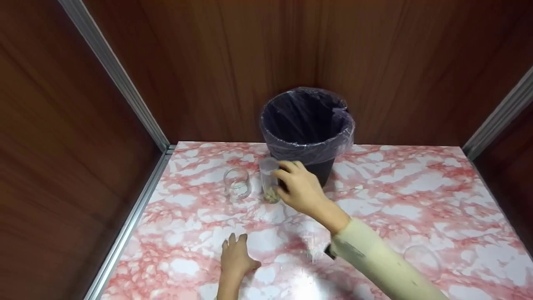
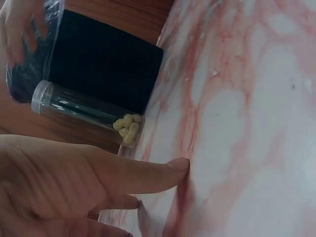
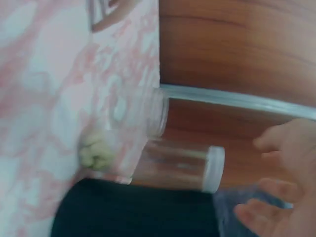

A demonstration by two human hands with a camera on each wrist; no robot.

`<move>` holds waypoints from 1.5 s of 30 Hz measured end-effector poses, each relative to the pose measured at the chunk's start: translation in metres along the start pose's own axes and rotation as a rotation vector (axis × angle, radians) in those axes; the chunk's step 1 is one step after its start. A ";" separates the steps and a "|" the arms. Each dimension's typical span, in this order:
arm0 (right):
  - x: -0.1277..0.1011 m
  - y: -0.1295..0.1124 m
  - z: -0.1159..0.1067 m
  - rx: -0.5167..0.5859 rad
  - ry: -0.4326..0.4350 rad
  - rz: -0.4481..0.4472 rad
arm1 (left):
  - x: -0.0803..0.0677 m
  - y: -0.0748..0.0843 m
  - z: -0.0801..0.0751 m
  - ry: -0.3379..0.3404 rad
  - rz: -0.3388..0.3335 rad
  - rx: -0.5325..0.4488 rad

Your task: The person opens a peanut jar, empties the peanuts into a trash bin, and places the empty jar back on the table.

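Observation:
A tall clear plastic jar (image 1: 268, 177) with a translucent lid (image 3: 214, 169) stands upright in front of the bin. Several peanuts in their shells (image 2: 128, 127) lie at its bottom. My right hand (image 1: 302, 185) is just right of the jar's upper part. In the right wrist view its loosely bent fingers are apart from the lid, with nothing held between them. My left hand (image 1: 236, 256) is low over the table in front, fingers spread and holding nothing. Left of the jar stands a short clear glass cup (image 1: 236, 184).
Behind the jar stands a dark bin (image 2: 103, 59) lined with a purplish plastic bag (image 1: 291, 152). A faint clear round piece (image 1: 422, 262) lies at the table's right front. Brown wood-look panels (image 1: 208, 71) enclose the red-and-white marbled table (image 1: 399, 183).

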State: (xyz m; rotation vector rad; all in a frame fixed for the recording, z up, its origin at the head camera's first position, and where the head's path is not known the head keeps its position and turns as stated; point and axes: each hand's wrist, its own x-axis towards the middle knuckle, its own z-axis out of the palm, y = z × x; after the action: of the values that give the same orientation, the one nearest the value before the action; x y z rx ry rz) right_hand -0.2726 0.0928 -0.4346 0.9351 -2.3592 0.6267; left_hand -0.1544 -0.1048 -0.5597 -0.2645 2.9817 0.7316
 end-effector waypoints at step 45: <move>-0.018 0.052 -0.056 0.207 -0.433 -0.098 | 0.001 -0.008 -0.001 -0.034 0.015 -0.065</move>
State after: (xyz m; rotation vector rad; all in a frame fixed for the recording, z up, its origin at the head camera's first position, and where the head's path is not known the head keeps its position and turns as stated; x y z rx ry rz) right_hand -0.2821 0.1686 -0.4148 1.3887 -2.6342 0.6952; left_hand -0.1538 -0.1126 -0.5621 -0.2312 2.9347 0.8273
